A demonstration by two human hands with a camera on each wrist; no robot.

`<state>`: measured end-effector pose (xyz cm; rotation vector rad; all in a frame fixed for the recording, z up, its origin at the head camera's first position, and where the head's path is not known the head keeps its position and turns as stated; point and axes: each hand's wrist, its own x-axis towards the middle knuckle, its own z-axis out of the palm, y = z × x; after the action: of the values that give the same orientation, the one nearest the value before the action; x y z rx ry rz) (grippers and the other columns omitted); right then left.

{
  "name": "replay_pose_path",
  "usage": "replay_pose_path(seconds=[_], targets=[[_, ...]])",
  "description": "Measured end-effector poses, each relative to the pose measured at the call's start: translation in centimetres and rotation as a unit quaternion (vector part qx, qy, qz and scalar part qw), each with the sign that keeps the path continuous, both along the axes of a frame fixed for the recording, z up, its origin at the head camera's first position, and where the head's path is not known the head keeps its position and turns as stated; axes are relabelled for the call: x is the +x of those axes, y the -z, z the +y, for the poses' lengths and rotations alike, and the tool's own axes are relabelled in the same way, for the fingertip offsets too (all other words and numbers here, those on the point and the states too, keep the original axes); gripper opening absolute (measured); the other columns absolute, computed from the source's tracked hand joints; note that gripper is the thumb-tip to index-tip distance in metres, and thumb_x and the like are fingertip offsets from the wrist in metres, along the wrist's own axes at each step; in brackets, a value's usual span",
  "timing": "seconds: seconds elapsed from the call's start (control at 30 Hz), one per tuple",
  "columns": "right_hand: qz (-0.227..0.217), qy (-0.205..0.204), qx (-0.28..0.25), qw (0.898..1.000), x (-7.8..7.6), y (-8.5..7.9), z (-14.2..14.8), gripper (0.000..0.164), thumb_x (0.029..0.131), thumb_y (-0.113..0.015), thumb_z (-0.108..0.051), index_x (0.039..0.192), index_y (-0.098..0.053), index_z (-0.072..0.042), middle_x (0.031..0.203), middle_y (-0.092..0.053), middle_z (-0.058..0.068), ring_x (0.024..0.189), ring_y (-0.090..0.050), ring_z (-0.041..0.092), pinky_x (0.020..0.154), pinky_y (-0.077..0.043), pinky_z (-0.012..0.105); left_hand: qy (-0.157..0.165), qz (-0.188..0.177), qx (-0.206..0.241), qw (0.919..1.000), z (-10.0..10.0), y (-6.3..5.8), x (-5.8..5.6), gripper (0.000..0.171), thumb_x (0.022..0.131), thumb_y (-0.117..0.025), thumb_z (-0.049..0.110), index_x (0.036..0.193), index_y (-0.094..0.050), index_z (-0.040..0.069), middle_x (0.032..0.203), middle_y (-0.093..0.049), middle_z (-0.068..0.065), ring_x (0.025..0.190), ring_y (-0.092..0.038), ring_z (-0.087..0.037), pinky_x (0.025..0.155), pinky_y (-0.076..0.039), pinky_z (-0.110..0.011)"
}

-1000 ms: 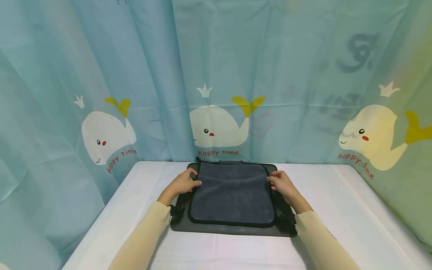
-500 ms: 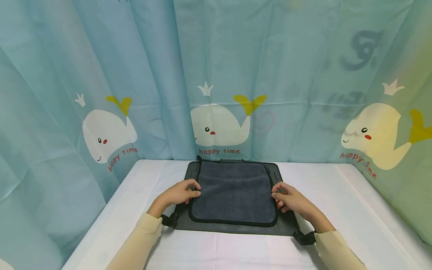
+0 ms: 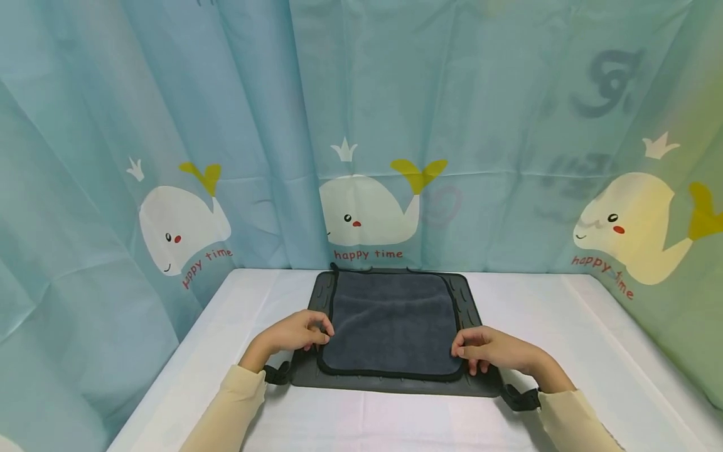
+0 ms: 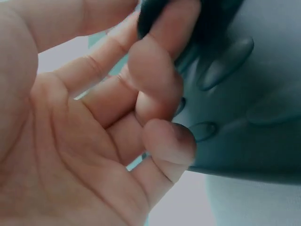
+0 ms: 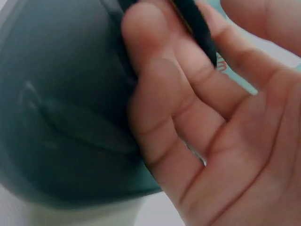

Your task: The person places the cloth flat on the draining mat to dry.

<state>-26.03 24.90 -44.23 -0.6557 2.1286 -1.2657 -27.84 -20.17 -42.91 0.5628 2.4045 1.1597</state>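
A dark grey cloth (image 3: 390, 326) with a black bound edge lies flat on a larger dark grey ridged board (image 3: 395, 385). My left hand (image 3: 290, 333) pinches the cloth's left edge near its front corner. On the opposite side, my right hand (image 3: 499, 348) pinches the right edge, also near the front. In the left wrist view, the black edge (image 4: 150, 14) sits between thumb and fingers, and the other fingers curl beside the board (image 4: 263, 146). The right wrist view has a strip of the black edge (image 5: 200, 33) between thumb and fingers, above the board's rounded corner (image 5: 70, 160).
The board stands on a white-covered table (image 3: 361, 420), near its back edge. A blue-green curtain (image 3: 480, 94) with printed whales hangs behind the table and round its sides. Black straps (image 3: 521, 398) are worn at both wrists.
Both hands have slid along the cloth's side edges from the back part toward the front corners. The cloth and the board look nearly unmoved.
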Motion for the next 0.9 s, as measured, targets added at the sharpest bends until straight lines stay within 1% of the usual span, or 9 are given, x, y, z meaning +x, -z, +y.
replay_pose_path(seconds=[0.07,0.17,0.3,0.4,0.53,0.7,0.8,0.9], targets=[[0.000,-0.018,-0.005,1.000,0.0,0.0,0.4,0.024,0.105,-0.056,-0.020,0.114,-0.066,-0.001,0.089,-0.066,0.005,0.077,-0.068,0.019,0.066,-0.052,0.031,0.002,0.012,-0.001,0.9999,0.0,0.0,0.0,0.021,0.097,-0.055,0.001,0.110,-0.071,0.002,0.081,-0.064,-0.008,0.063,-0.050,-0.014,0.060,-0.042,-0.028],[0.003,-0.035,-0.017,0.999,0.0,0.0,0.9,0.022,0.102,-0.055,-0.010,0.119,-0.065,0.000,0.090,-0.066,0.007,0.080,-0.068,0.019,0.068,-0.053,0.030,0.010,0.030,-0.005,0.9995,0.0,0.0,0.1,0.033,0.091,-0.049,-0.009,0.111,-0.073,0.002,0.083,-0.063,-0.010,0.065,-0.049,-0.014,0.060,-0.041,-0.027],[0.017,-0.052,-0.038,0.998,-0.2,0.1,1.2,0.027,0.095,-0.056,0.003,0.122,-0.062,0.004,0.091,-0.065,0.010,0.081,-0.066,0.016,0.070,-0.054,0.027,0.043,0.065,-0.026,0.9966,0.0,0.1,0.1,0.038,0.084,-0.054,-0.015,0.110,-0.074,0.005,0.088,-0.064,-0.006,0.071,-0.052,-0.014,0.063,-0.045,-0.025],[0.034,-0.056,-0.052,0.996,-0.3,0.2,1.1,0.025,0.094,-0.060,0.004,0.119,-0.061,0.007,0.092,-0.066,0.009,0.081,-0.065,0.011,0.071,-0.055,0.027,0.057,0.088,-0.035,0.9939,0.1,0.1,0.1,0.034,0.084,-0.061,-0.012,0.108,-0.073,0.008,0.086,-0.065,-0.004,0.073,-0.058,-0.014,0.065,-0.049,-0.025],[0.052,-0.050,-0.056,0.996,-0.3,0.1,0.7,0.019,0.096,-0.065,-0.002,0.111,-0.061,0.008,0.088,-0.066,0.008,0.076,-0.062,0.008,0.067,-0.055,0.027,0.052,0.090,-0.012,0.9945,-0.1,-0.1,0.1,0.023,0.086,-0.068,-0.007,0.104,-0.073,0.007,0.083,-0.068,-0.005,0.073,-0.063,-0.016,0.067,-0.052,-0.028],[0.073,-0.042,-0.035,0.996,0.1,-0.5,0.8,0.014,0.098,-0.067,-0.007,0.106,-0.064,0.004,0.081,-0.063,0.003,0.068,-0.056,0.007,0.060,-0.052,0.028,0.038,0.089,0.005,0.9953,-0.4,-0.4,0.2,0.010,0.091,-0.075,0.008,0.101,-0.074,0.009,0.083,-0.070,-0.006,0.075,-0.066,-0.018,0.069,-0.054,-0.029],[0.084,-0.041,-0.029,0.995,0.1,-0.9,1.1,0.013,0.098,-0.066,-0.007,0.106,-0.065,0.003,0.078,-0.061,0.002,0.066,-0.055,0.007,0.059,-0.051,0.029,0.033,0.095,0.009,0.9949,-0.6,-0.6,0.2,0.009,0.092,-0.077,0.016,0.099,-0.075,0.011,0.083,-0.071,-0.006,0.075,-0.066,-0.020,0.068,-0.053,-0.028],[0.088,-0.043,-0.033,0.995,0.1,-1.1,1.3,0.013,0.098,-0.065,-0.006,0.106,-0.066,0.004,0.072,-0.058,0.009,0.064,-0.054,0.007,0.058,-0.051,0.030,0.030,0.099,0.006,0.9946,-0.7,-0.9,0.2,0.010,0.092,-0.077,0.019,0.099,-0.075,0.012,0.083,-0.070,-0.005,0.075,-0.066,-0.021,0.068,-0.052,-0.027]])
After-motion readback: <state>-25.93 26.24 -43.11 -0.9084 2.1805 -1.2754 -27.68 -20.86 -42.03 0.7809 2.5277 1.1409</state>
